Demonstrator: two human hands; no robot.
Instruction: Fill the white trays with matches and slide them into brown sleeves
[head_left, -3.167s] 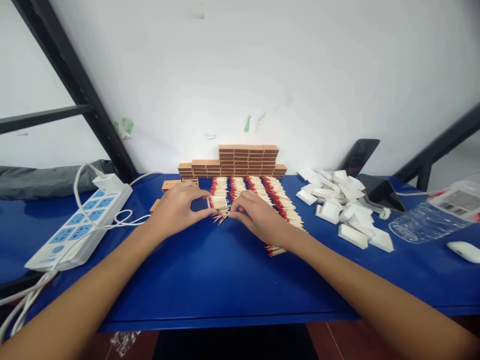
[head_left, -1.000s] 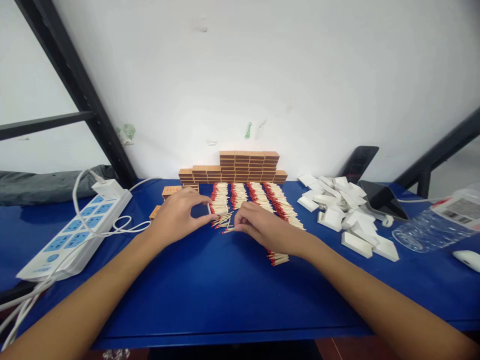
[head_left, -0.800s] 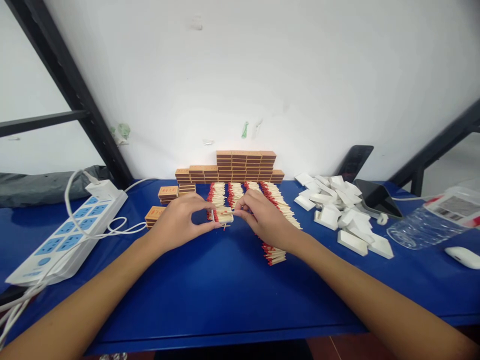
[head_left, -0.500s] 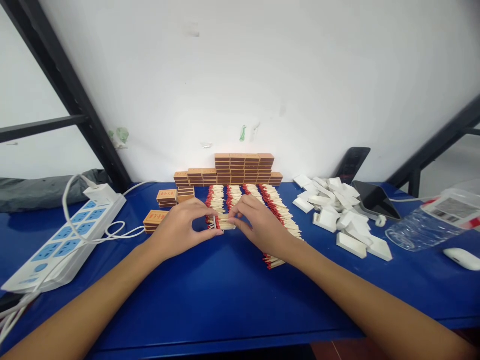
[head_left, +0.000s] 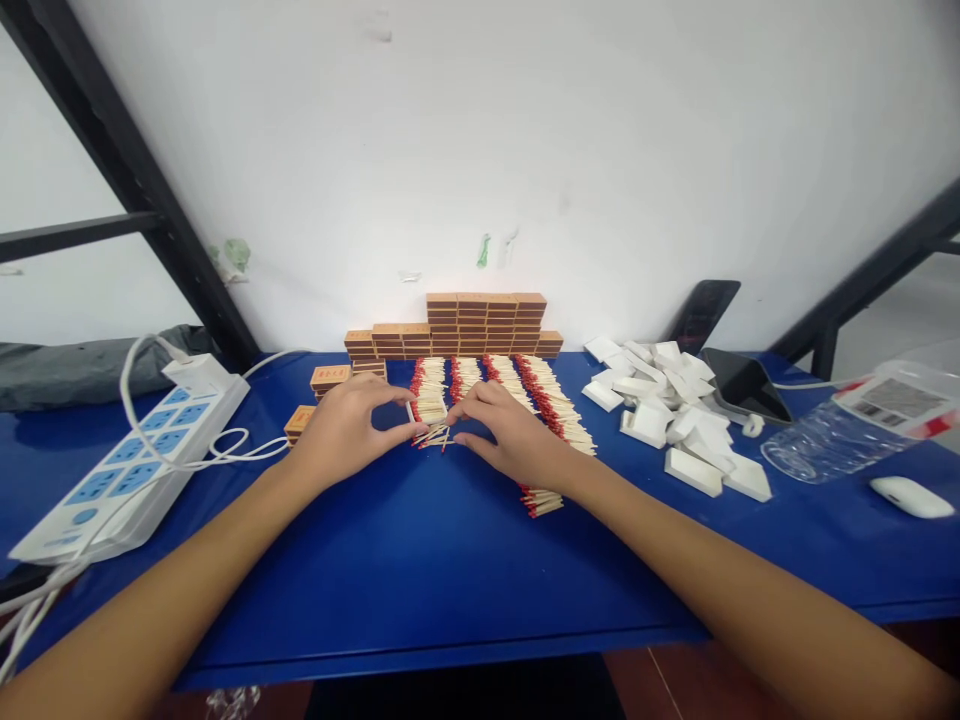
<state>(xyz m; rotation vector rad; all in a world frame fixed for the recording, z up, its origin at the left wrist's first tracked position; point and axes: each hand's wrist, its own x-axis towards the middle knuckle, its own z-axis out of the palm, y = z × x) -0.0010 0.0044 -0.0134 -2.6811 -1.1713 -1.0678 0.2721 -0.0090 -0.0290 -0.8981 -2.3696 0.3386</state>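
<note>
- Near the middle of the blue table (head_left: 420,570), at the near end of the leftmost match row (head_left: 430,376), is the small white tray (head_left: 411,411) with matches in it; whether it rests flat or is slightly raised, I cannot tell.
- My left hand (head_left: 345,430) has the tray's left end between thumb and forefinger, a light pinch that, I judge, steadies it and leaves its top uncovered.
- My right hand (head_left: 517,430) is at the other end, thumb and forefinger parted; I see nothing held between them, and cannot tell whether the forefinger touches the tray.
- Loose matches (head_left: 434,438) lie skewed just in front of the tray, near both thumbs.
- Three other match rows (head_left: 508,378) run beside the first, red heads leftward, presumably to keep every stick facing one way.
- Heaped white trays (head_left: 694,470) lie well to my right, and stacked matchboxes (head_left: 487,322) stand at the back, likely out of my arms' way.
</note>
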